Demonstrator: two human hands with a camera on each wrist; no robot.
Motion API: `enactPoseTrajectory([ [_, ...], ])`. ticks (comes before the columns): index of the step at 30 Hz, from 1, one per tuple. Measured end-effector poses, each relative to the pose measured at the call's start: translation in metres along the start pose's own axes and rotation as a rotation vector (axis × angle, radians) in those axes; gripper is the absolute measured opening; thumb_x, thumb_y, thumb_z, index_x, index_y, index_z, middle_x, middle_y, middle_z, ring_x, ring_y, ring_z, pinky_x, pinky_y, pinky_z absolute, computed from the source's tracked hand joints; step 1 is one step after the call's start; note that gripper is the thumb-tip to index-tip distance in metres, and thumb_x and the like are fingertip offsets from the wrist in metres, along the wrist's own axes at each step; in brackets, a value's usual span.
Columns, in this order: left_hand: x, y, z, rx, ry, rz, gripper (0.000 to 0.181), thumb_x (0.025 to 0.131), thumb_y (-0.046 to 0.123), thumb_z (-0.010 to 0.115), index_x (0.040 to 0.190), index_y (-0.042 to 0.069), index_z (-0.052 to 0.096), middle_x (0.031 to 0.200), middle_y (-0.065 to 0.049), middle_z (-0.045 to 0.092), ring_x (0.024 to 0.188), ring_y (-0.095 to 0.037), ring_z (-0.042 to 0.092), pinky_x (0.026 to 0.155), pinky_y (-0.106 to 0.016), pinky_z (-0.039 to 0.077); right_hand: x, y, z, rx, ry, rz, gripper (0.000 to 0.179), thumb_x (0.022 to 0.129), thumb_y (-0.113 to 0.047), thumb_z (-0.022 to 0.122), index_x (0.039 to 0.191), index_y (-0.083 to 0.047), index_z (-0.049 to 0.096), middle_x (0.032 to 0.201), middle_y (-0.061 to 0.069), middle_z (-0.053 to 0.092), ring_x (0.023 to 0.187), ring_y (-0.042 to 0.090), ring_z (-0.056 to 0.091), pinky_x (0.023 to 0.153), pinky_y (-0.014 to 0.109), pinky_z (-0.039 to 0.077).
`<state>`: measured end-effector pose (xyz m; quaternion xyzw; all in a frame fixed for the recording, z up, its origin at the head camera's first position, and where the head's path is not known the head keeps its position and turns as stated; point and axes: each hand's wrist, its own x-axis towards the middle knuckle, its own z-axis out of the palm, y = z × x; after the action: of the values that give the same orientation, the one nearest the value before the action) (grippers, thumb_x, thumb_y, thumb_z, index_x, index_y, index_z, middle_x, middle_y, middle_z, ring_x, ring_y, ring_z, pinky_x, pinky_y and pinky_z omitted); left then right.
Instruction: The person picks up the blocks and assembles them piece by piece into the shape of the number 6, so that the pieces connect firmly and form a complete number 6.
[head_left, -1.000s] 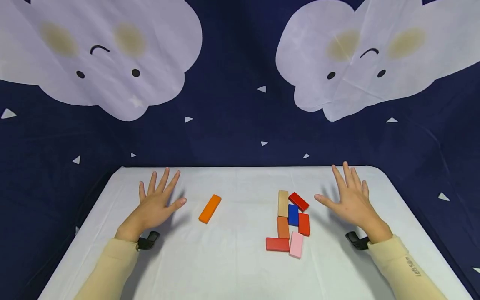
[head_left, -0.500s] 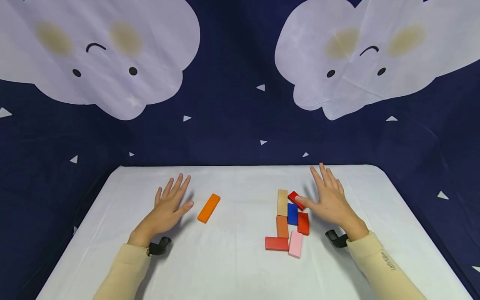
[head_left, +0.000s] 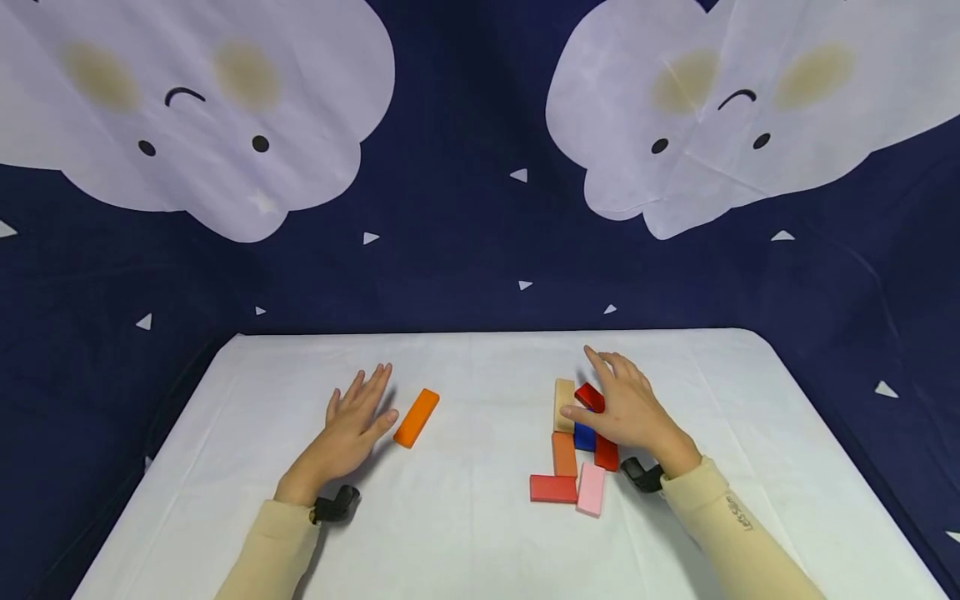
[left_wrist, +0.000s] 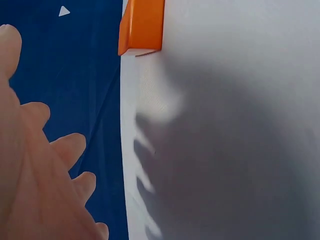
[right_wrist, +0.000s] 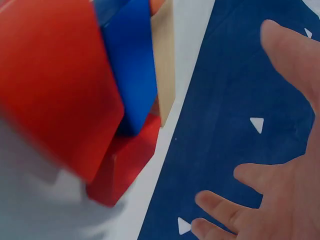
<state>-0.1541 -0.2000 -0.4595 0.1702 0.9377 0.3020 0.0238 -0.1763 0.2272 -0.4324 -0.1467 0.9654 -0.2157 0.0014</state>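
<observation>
My left hand (head_left: 348, 435) hovers with fingers spread just left of an orange block (head_left: 417, 418), which lies slanted by itself; the left wrist view shows that orange block (left_wrist: 146, 25) beyond the thumb. Above the group of blocks on the right is my right hand (head_left: 630, 410), thumb and fingers apart, holding nothing. Its thumb overlaps the natural wood block (head_left: 564, 400) and the blue block (head_left: 585, 437) in the head view. Partly hidden beneath it are a red block (head_left: 590, 397) at the back and another red block (head_left: 607, 454) at the side.
Nearer the front of the group lie a darker orange block (head_left: 565, 454), a red block (head_left: 553, 488) set crosswise and a pink block (head_left: 590, 490). All rest on a white-covered table (head_left: 465, 542). A dark blue cloth (head_left: 450, 167) with clouds hangs behind the far edge.
Both hands have moved inward: the left toward the lone orange block, the right leftward from beside the group to over it. The blocks have stayed in place.
</observation>
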Motion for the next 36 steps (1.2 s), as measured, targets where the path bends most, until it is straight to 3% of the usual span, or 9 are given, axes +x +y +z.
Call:
enactPoseTrajectory([
  [12, -0.001, 0.005, 0.018, -0.091, -0.003, -0.028, 0.067, 0.108, 0.042, 0.042, 0.163, 0.017, 0.014, 0.167, -0.009, 0.017, 0.153, -0.039, 0.009, 0.116, -0.067, -0.004, 0.008, -0.008, 0.010, -0.015, -0.074, -0.020, 0.100, 0.085, -0.056, 0.073, 0.156, 0.001, 0.029, 0.145, 0.032, 0.042, 0.135, 0.048, 0.037, 0.110, 0.066, 0.029],
  [24, 0.002, 0.005, 0.025, -0.147, 0.001, -0.062, 0.058, 0.107, 0.037, 0.046, 0.159, 0.016, 0.031, 0.160, -0.010, 0.034, 0.152, -0.039, 0.017, 0.116, -0.067, -0.007, 0.016, -0.009, 0.015, -0.075, -0.102, -0.032, 0.089, 0.082, -0.049, 0.078, 0.145, 0.005, 0.047, 0.138, 0.029, 0.050, 0.129, 0.047, 0.041, 0.109, 0.063, 0.033],
  [36, -0.002, 0.000, 0.029, -0.122, 0.001, 0.003, 0.052, 0.107, 0.026, 0.049, 0.155, 0.010, 0.039, 0.157, -0.011, 0.039, 0.151, -0.043, 0.015, 0.112, -0.071, -0.012, 0.017, -0.012, 0.020, -0.128, -0.120, -0.048, 0.080, 0.082, -0.046, 0.080, 0.137, 0.006, 0.055, 0.134, 0.026, 0.054, 0.124, 0.048, 0.044, 0.104, 0.063, 0.036],
])
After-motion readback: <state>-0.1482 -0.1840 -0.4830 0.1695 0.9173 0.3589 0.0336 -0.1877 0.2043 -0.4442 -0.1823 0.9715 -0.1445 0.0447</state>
